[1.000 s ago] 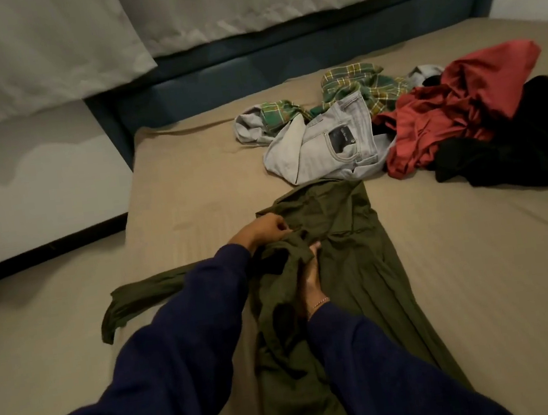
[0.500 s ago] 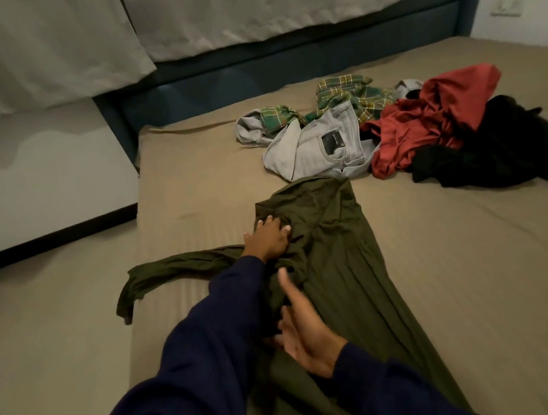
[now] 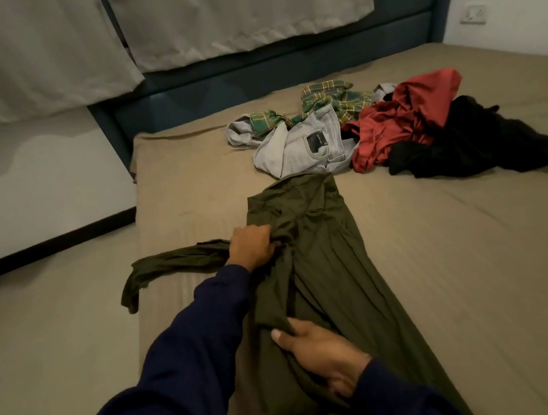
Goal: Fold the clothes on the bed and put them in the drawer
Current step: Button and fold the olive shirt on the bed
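Both hands on the olive green garment [image 3: 324, 263], which lies lengthwise on the bed [image 3: 461, 253].

My left hand [image 3: 253, 246] has its grip bunched round a fold near the garment's upper part, right where the long sleeve [image 3: 176, 264] runs off to the left edge of the mattress. My right hand [image 3: 321, 349] is lower down, thumb over and fingers under a fold, grip pinching the cloth. Unfolded pile sits beyond, at the far side of the bed: light grey jeans [image 3: 306, 148] just touching the garment's top end, green plaid shirt [image 3: 332, 100] behind them, red garment [image 3: 400, 119], black garment [image 3: 472, 145] to the right. Jeans carry a dark waistband patch [image 3: 317, 142]; writing on it too small to read.
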The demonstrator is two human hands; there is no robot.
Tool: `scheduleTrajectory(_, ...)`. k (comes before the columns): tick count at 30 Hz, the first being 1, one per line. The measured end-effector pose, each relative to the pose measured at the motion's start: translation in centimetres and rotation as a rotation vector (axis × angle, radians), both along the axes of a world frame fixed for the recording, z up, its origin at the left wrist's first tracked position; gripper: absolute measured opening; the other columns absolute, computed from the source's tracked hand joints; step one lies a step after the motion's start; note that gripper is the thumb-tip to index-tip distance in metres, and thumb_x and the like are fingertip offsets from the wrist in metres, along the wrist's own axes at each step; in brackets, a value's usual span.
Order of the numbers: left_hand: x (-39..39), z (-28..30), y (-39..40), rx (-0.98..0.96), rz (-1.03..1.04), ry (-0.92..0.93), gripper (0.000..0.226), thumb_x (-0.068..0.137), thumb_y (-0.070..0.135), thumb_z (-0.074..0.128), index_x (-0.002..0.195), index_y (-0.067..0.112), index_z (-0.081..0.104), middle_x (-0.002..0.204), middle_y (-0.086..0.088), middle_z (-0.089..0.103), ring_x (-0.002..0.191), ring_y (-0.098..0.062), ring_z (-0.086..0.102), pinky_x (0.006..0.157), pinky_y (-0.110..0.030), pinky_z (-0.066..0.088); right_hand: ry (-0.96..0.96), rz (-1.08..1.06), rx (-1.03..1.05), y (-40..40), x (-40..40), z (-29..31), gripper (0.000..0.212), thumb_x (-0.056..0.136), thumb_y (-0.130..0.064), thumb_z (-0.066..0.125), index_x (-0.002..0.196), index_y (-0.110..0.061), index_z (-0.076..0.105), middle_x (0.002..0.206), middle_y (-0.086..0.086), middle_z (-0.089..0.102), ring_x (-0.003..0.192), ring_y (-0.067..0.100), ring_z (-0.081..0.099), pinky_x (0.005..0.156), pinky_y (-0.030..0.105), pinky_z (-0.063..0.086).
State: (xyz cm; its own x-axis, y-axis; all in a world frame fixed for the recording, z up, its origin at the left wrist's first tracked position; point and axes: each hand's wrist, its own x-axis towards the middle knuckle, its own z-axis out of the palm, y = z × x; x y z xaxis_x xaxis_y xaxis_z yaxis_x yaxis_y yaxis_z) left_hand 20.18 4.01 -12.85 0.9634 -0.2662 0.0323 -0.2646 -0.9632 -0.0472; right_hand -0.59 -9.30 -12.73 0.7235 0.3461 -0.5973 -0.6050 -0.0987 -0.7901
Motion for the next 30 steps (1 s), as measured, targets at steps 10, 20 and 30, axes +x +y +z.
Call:
scheduleTrajectory(10, -3.4, 0.4, -1.8, -0.228, 0.105, -0.067, 0.037, 0.096, 0.039, 0.06, 0.118, 0.011, 0.05, 0.114, -0.017, 0.064, 0.107, -0.034, 0.057, 0.091, -0.043, 0.046, 0.311, 0.018, 0.366, -0.9, -3.1, -2.1, 0.052, 0.083, -0.021, 0.083, 0.128, -0.006, 0.062, 0.119, 0.015, 0.072, 0.115, 0.031, 0.067, 0.105, 0.048, 0.049)
scheduleTrajectory(20, -17.1, 2.2, -0.6, -0.308, 0.117, 0.166, 0.051, 0.081, 0.072, 0.062, 0.088, 0.022, 0.057, 0.085, 0.002, 0.064, 0.074, -0.012, 0.059, 0.063, -0.029, 0.05, 0.039, 0.307, -0.187, -2.5, -5.5, 0.1, 0.121, 0.047, -0.056, 0.098, 0.146, -0.01, 0.047, 0.127, 0.006, 0.067, 0.111, 0.024, 0.067, 0.093, 0.041, 0.058)
scheduleTrajectory(30, -25.7, 3.0, -3.9, -0.498, 0.172, 0.275, 0.022, 0.095, 0.04, 0.064, 0.094, 0.019, 0.067, 0.089, 0.001, 0.069, 0.083, -0.014, 0.066, 0.082, -0.039, 0.058, 0.17, 0.078, 0.385, -5.0, -14.6, 0.7, 0.026, 0.091, 0.0, 0.065, 0.116, -0.004, 0.069, 0.121, 0.021, 0.067, 0.118, 0.035, 0.063, 0.107, 0.048, 0.047)
